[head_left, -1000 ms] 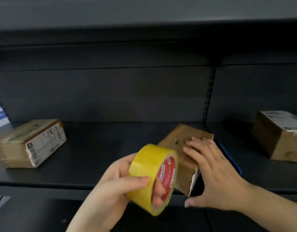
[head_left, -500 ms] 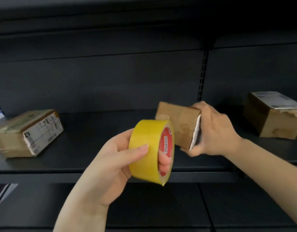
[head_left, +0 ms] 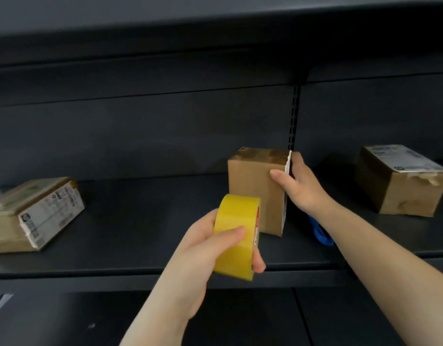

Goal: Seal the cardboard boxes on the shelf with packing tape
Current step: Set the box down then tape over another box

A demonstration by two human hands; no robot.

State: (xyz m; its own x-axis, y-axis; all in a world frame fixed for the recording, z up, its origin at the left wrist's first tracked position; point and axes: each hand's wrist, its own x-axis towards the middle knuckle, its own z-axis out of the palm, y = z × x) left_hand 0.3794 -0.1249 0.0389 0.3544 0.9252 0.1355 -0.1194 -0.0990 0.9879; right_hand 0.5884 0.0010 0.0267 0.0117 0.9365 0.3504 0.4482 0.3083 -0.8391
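A small brown cardboard box [head_left: 255,186] stands upright on end on the dark shelf [head_left: 145,236], near its middle. My right hand [head_left: 300,188] grips the box's right side, thumb on its front face, the other fingers behind. In front of the box and a little lower, my left hand [head_left: 203,248] holds a roll of yellow packing tape [head_left: 236,233] with a red core label, thumb across the roll's outer face and fingers through its hole. The roll hides the box's lower left corner.
A labelled cardboard box [head_left: 38,216] lies at the shelf's left end. Another brown box [head_left: 402,181] with a white label sits at the right. A blue object [head_left: 320,233] pokes out behind my right forearm. An upper shelf overhangs; a lower shelf shows below.
My right hand has taken hold of the middle box, lifted it off its flat lie and stood it on end. The tape roll in my left hand has turned more edge-on.
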